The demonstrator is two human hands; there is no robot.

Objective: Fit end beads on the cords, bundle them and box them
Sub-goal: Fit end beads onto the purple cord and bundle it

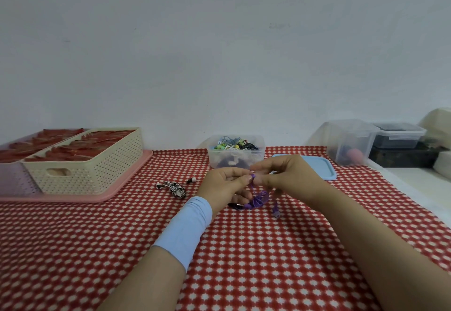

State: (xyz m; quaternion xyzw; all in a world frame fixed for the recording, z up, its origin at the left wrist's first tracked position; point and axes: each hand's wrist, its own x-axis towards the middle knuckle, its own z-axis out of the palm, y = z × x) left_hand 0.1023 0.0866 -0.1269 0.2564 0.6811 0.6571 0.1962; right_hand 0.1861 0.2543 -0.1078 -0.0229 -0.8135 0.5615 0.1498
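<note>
Purple cord point(260, 198) pinched at its tip between left hand point(223, 186) and right hand point(286, 176), both grips closed on it above the bench point(244, 249) — bead-fitting step, apparently; next, bundling, then boxing.

Single head cam, faces fwd/down over table point(244, 262), close above hands, wall behind.
</note>
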